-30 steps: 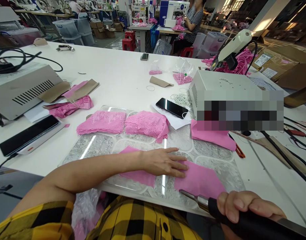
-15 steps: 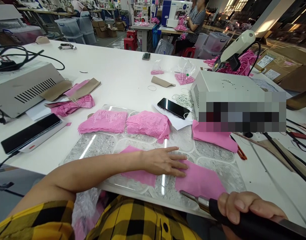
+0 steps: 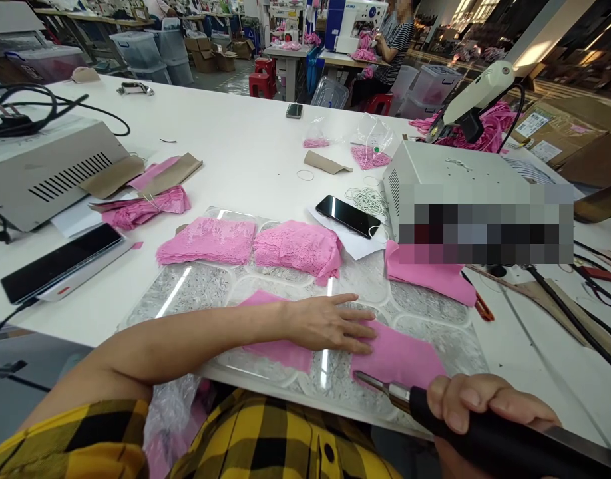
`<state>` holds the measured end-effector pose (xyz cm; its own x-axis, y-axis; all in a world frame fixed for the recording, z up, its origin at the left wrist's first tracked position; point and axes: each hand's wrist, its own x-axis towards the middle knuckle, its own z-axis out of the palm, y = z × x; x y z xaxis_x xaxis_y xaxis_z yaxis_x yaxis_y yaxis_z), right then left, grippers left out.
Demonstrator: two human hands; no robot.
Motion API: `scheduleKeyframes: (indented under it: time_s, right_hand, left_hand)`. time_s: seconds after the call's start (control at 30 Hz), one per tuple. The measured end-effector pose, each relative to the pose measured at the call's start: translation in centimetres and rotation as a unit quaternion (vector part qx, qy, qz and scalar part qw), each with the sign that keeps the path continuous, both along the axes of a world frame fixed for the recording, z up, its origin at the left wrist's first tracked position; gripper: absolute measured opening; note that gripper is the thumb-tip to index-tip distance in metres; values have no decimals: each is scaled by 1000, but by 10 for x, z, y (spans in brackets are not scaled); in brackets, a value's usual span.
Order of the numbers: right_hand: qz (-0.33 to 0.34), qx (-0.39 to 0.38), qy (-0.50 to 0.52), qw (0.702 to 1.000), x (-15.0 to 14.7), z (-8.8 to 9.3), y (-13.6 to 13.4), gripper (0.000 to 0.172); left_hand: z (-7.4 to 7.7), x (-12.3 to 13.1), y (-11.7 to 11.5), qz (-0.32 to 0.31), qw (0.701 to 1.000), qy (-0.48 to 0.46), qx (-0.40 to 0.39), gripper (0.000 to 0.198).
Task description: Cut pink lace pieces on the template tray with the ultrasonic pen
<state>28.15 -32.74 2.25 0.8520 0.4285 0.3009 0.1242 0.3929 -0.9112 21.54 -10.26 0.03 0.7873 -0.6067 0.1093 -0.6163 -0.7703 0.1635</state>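
Note:
My left hand [image 3: 329, 324] lies flat with fingers stretched on a pink fabric piece [image 3: 395, 356] spread over a patterned glass plate [image 3: 196, 286]. My right hand [image 3: 485, 402] is wrapped round the black handle of a hot cutting tool [image 3: 465, 432]; its metal tip [image 3: 373, 382] rests at the near edge of the pink piece. Two folded stacks of pink lace [image 3: 205, 241] [image 3: 298, 247] sit at the plate's far side. Another pink fabric stack [image 3: 428, 273] lies to the right.
A white control box [image 3: 450, 179] with a second tool on top [image 3: 478, 90] stands right. A black phone [image 3: 348, 215] lies by rubber bands [image 3: 365, 197]. At left sit a grey machine [image 3: 46, 173] and a tablet [image 3: 56, 263]. Cables run at right. A person sews in the background [image 3: 390, 46].
The tool tip has shifted slightly left and up along the pink piece's near edge. My left hand stays flat on the fabric.

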Motion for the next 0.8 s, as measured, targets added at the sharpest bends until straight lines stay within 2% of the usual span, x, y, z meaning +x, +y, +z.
scheduleKeyframes:
  time_s: [0.47, 0.8]
  right_hand:
    - [5, 2, -8, 1000, -5, 7, 5, 30]
    - [39, 21, -40, 998, -1, 9, 8, 22]
  left_hand:
    - [-3, 0, 0, -4, 1000, -29, 1, 35]
    - [-1, 0, 0, -16, 998, -23, 52, 37]
